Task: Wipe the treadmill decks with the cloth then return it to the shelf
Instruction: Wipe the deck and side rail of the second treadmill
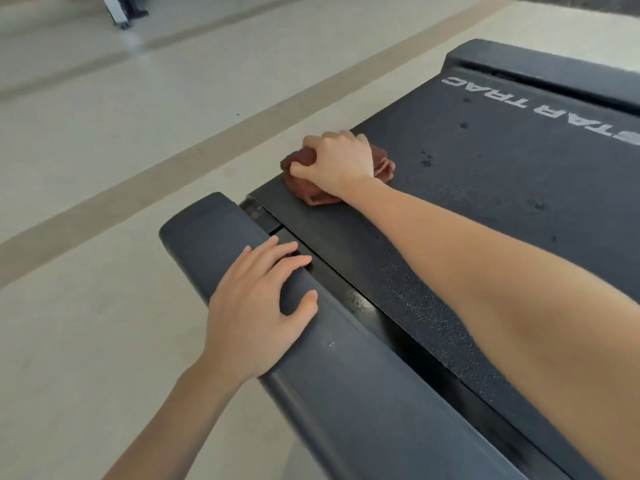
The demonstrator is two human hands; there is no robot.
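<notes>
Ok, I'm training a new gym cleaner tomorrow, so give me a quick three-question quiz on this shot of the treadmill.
1. True or false: the left hand holds the cloth.
2. Where does the cloth lie? A: on the floor. B: on the treadmill belt. C: on the side rail.
3. What on the belt, to the right of the cloth, looks in need of wiping?

Key:
1. False: the right hand grips it.
2. B.
3. The dark spots.
</notes>
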